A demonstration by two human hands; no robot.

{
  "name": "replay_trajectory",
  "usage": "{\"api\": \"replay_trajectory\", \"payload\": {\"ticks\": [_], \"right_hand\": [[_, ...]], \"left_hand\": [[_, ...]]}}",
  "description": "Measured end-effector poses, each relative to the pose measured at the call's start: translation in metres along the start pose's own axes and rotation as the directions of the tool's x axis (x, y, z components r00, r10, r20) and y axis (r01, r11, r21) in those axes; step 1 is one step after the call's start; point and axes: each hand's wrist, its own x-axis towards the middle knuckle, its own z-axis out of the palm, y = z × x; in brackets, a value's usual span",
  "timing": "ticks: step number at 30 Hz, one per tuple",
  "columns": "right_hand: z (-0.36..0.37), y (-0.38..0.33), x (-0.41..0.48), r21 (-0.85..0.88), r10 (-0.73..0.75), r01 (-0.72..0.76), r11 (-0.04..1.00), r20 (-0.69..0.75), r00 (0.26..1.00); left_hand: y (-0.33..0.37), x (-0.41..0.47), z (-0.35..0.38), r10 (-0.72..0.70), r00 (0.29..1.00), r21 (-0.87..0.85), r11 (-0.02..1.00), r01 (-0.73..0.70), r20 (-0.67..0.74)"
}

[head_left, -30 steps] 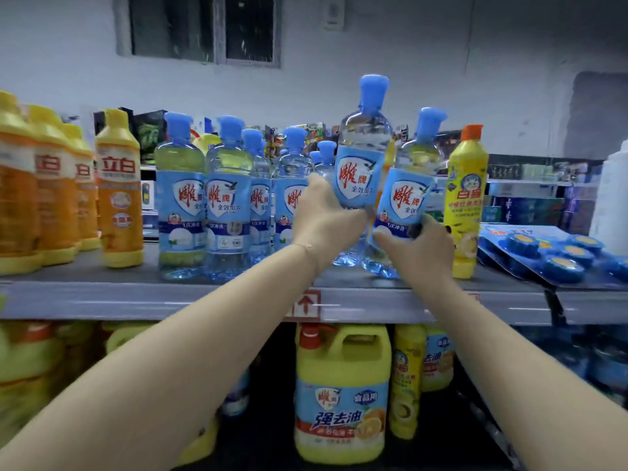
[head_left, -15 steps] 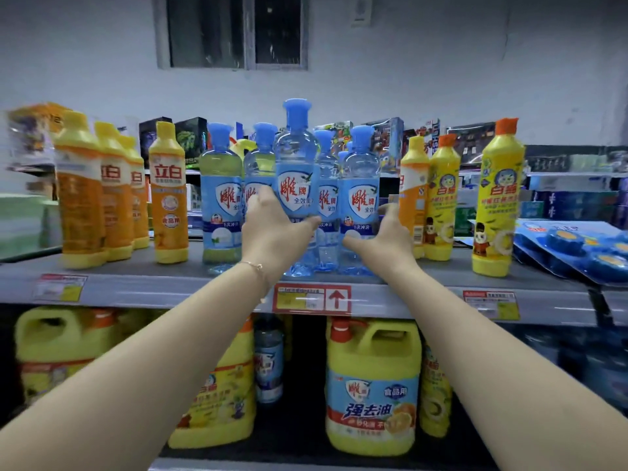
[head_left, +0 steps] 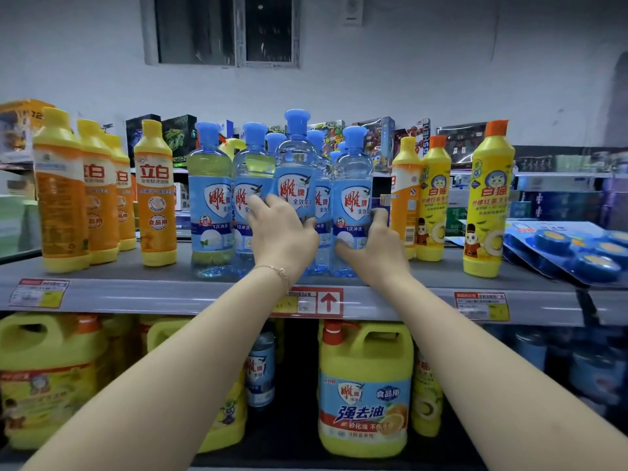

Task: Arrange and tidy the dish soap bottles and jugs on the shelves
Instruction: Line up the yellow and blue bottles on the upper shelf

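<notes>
Retail shop aisle: metal shelf (head_left: 136, 294) w/ price tags (head_left: 482, 305) on edge, multiple identical dish soap bottles (head_left: 210, 202) (rows by brand), jugs (head_left: 365, 389) below.

Both bare arms stretched forward, left hand (head_left: 283, 237) curled in a grip, fingers wrapped, right hand (head_left: 372, 251) cupped, thumb up, palm inward

On the upper shelf (head_left: 102, 294), a cluster of clear bottles (head_left: 210, 205) stands at the centre. Left of it stands a row of opaque bottles (head_left: 154, 198); right of it, more bottles (head_left: 435, 202), then flat packs (head_left: 571, 253) at the far right. Jugs (head_left: 365, 396) sit on the shelf below. Boxes (head_left: 176, 134) stand behind.
</notes>
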Motion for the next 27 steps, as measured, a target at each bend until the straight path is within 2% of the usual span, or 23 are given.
{"api": "replay_trajectory", "payload": {"ticks": [10, 14, 17, 20, 22, 24, 27], "right_hand": [[-0.001, 0.002, 0.001, 0.015, -0.018, 0.018, 1.0, 0.023, 1.0], [-0.005, -0.002, 0.002, 0.171, 0.009, -0.017, 0.985, 0.052, 0.999], [-0.011, 0.0, 0.013, 0.273, 0.101, -0.09, 0.958, -0.025, 0.995], [-0.021, 0.013, 0.031, 0.086, 0.149, -0.141, 0.986, -0.097, 0.984], [-0.027, 0.023, 0.041, -0.08, 0.145, -0.156, 0.985, -0.127, 0.981], [-0.032, 0.03, 0.051, -0.21, 0.087, -0.117, 0.971, -0.145, 0.986], [-0.037, 0.036, 0.068, -0.315, -0.022, -0.046, 0.948, -0.209, 0.978]], "left_hand": [[-0.023, -0.014, 0.018, 0.118, 0.986, 0.132, 0.986, -0.102, -0.117], [-0.024, -0.01, 0.019, 0.283, 0.945, 0.162, 0.953, -0.257, -0.165], [-0.015, -0.004, 0.023, 0.512, 0.834, 0.263, 0.85, -0.456, -0.207], [-0.003, -0.007, 0.034, 0.729, 0.672, 0.308, 0.674, -0.672, -0.129], [0.004, -0.012, 0.045, 0.814, 0.579, 0.292, 0.566, -0.771, -0.051], [0.01, -0.017, 0.056, 0.847, 0.532, 0.263, 0.512, -0.818, 0.003], [0.026, -0.019, 0.068, 0.854, 0.52, 0.148, 0.513, -0.845, 0.011]]}}
